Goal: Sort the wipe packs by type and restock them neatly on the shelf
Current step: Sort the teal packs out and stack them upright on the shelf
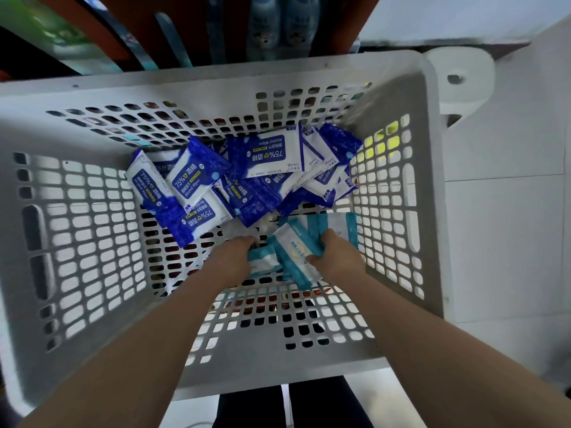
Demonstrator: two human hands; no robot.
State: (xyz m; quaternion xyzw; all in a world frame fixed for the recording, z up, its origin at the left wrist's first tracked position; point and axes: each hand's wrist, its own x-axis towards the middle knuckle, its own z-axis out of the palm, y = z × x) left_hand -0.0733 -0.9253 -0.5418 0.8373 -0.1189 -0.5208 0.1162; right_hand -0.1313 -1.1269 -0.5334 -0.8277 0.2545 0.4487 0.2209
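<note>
Fingers of your right hand (335, 257) curl over the teal packs (296, 254), pinching one against the thumb, while your left hand (231, 257) closes on the other end of the same loose clutch, low in the basket (92, 230) near its floor. The topmost teal pack lies tilted, its long axis running from upper left to lower right, printed face up; others beneath it splay at different angles, so the bundle is not squared. Lift now and a lower pack could slide out, since only the top ones look truly clamped. Just beyond your hands the blue packs (241, 174) lie heaped against the far wall, facing every which way, some upside down to you. Drag the teal bundle forward and you may snag a blue one and mix the types.
</note>
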